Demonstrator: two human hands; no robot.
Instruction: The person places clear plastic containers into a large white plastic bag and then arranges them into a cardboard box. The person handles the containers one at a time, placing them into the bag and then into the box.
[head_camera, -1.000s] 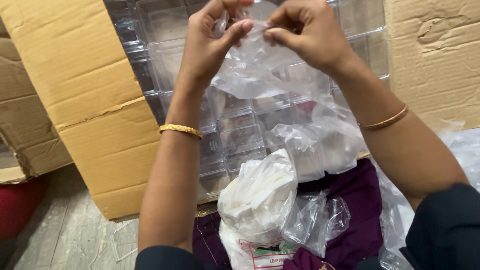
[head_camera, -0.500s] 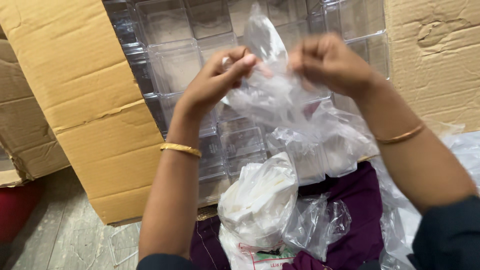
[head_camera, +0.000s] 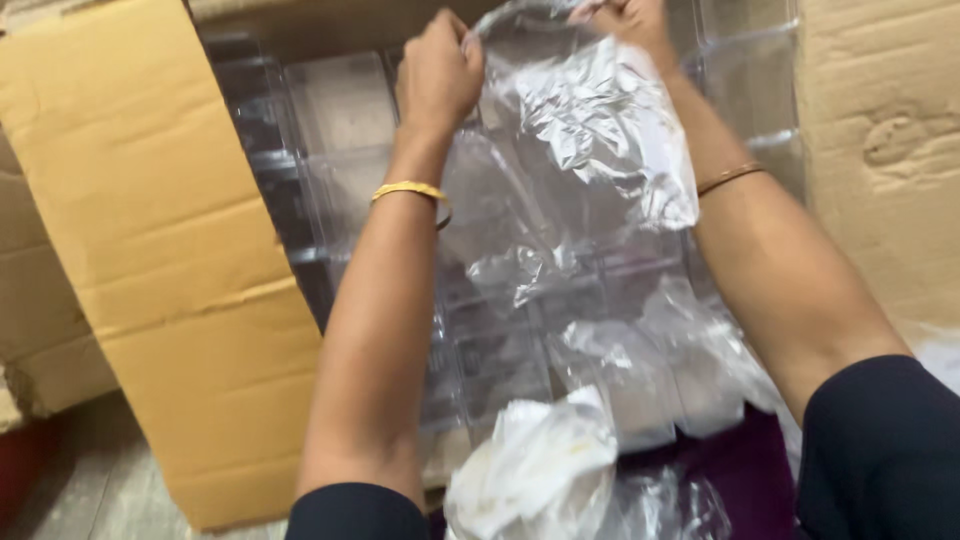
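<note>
We find both hands raised over an open carton (head_camera: 150, 260), holding a clear plastic bag (head_camera: 590, 130) between them. The left hand (head_camera: 438, 75) is closed in a fist on the bag's upper left edge, fingers curled tight on the film. The right hand (head_camera: 625, 18) grips the upper right edge; it sits at the top border of the view and is partly cut off, so we see only that its fingers pinch the plastic. The bag hangs down from the two grips, crumpled and glossy, in front of the right forearm. We cannot tell whether it holds anything.

Each wrist carries a gold bangle (head_camera: 408, 189). Dark sleeves (head_camera: 880, 450) cover the upper arms.

Inside the carton, behind and below the bag, we note stacked clear plastic containers (head_camera: 335, 110) filling the interior. The carton's left flap is folded outward; its right wall stands at the right edge.

Near the lower edge, just below the forearms, lies a bundle of white material wrapped in film (head_camera: 530, 470), with more loose clear bags (head_camera: 660, 370) beside it on a purple cloth (head_camera: 740, 470).
</note>
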